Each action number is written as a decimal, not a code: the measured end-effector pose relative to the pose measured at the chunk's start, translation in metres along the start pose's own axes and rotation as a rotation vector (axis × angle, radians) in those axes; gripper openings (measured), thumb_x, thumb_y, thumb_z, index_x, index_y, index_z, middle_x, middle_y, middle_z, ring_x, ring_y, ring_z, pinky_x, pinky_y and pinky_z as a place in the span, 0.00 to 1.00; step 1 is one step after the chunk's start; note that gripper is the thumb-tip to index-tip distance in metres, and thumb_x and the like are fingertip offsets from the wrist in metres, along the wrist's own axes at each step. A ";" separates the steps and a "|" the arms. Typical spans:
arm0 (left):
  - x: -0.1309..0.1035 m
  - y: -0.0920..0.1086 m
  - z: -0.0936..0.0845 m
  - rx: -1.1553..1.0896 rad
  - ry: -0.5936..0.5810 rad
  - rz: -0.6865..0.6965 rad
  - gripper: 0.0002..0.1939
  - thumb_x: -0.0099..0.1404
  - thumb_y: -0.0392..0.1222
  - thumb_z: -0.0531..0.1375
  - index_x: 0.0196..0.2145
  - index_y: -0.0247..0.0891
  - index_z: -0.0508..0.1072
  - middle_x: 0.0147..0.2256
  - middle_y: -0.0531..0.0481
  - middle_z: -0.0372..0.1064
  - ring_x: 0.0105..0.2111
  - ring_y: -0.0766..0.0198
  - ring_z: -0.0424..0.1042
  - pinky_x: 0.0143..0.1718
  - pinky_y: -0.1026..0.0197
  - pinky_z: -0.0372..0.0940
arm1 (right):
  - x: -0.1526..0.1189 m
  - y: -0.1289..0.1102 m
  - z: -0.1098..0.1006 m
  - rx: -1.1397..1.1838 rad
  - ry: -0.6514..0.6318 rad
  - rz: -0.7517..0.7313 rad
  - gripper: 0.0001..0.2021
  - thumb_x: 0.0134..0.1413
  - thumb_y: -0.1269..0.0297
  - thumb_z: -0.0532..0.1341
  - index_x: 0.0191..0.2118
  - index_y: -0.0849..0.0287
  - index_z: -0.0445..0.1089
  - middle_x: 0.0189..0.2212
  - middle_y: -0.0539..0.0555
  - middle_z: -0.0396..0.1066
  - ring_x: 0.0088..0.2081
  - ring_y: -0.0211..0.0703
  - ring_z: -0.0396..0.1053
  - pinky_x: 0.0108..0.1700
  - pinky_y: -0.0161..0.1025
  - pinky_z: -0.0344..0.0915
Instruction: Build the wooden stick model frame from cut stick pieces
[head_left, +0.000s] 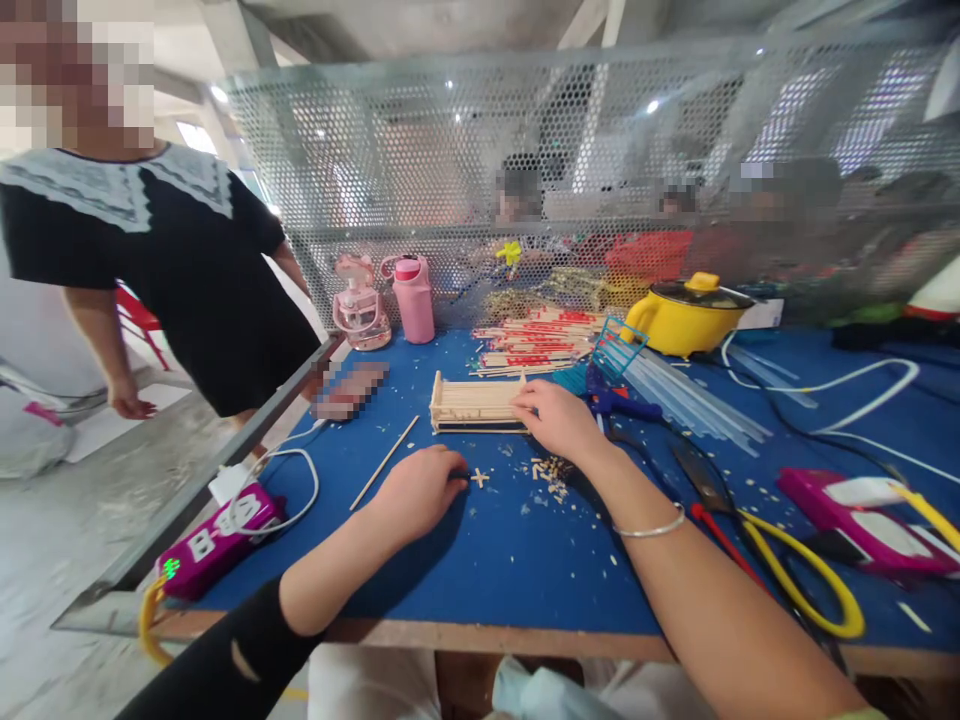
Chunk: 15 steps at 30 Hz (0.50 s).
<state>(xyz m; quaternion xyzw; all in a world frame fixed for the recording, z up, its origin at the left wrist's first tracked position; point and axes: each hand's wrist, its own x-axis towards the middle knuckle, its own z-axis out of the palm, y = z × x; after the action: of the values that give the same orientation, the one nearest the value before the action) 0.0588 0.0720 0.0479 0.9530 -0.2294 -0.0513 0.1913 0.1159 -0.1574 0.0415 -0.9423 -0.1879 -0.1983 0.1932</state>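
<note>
A small frame built of pale wooden sticks (476, 402) lies on the blue table. My right hand (559, 415) is at its right end, fingers pinched together on its edge. My left hand (426, 490) rests lower on the table with its fingers curled; whether anything is between them is hidden. Just right of those fingertips lies a small cross of stick pieces (480, 478). One loose stick (384, 462) lies left of my left hand. Short cut bits (552, 472) are scattered below my right hand.
Behind are stick bundles (536, 340), a pink bottle (416, 305), a yellow pot (686, 318) and clear glue sticks (690, 395). A blue glue gun (619, 400) and yellow-handled scissors (810, 580) lie right. A power strip (221, 530) is left; a person (202, 270) stands beyond.
</note>
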 end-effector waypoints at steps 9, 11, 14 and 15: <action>0.000 -0.009 -0.048 0.441 0.069 -0.223 0.21 0.65 0.53 0.49 0.30 0.36 0.76 0.31 0.39 0.75 0.34 0.50 0.75 0.34 0.55 0.66 | 0.002 -0.007 -0.019 0.000 0.095 0.055 0.18 0.63 0.63 0.46 0.38 0.64 0.73 0.35 0.61 0.74 0.39 0.48 0.70 0.41 0.41 0.63; 0.007 -0.019 -0.053 0.409 0.212 -0.228 0.17 0.65 0.48 0.50 0.35 0.37 0.74 0.34 0.40 0.74 0.36 0.52 0.74 0.38 0.55 0.66 | -0.002 -0.022 -0.018 0.019 -0.024 -0.037 0.19 0.64 0.63 0.47 0.34 0.61 0.74 0.33 0.58 0.75 0.37 0.45 0.71 0.39 0.39 0.63; 0.024 -0.033 -0.052 0.301 0.410 -0.115 0.14 0.64 0.42 0.52 0.42 0.35 0.73 0.42 0.39 0.72 0.43 0.52 0.72 0.46 0.52 0.64 | -0.015 -0.055 -0.005 0.067 -0.266 -0.261 0.10 0.59 0.63 0.56 0.40 0.54 0.74 0.41 0.50 0.76 0.42 0.40 0.71 0.44 0.35 0.63; 0.032 -0.038 -0.049 0.252 0.418 -0.015 0.15 0.64 0.42 0.53 0.43 0.34 0.73 0.44 0.38 0.70 0.46 0.51 0.70 0.49 0.50 0.63 | -0.021 -0.065 0.001 0.071 -0.329 -0.318 0.10 0.56 0.63 0.58 0.43 0.52 0.74 0.45 0.50 0.75 0.47 0.41 0.70 0.48 0.36 0.62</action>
<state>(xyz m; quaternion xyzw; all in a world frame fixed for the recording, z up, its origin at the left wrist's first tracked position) 0.1121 0.1050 0.0785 0.9609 -0.1823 0.1748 0.1138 0.0702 -0.1076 0.0496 -0.9131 -0.3699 -0.0633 0.1594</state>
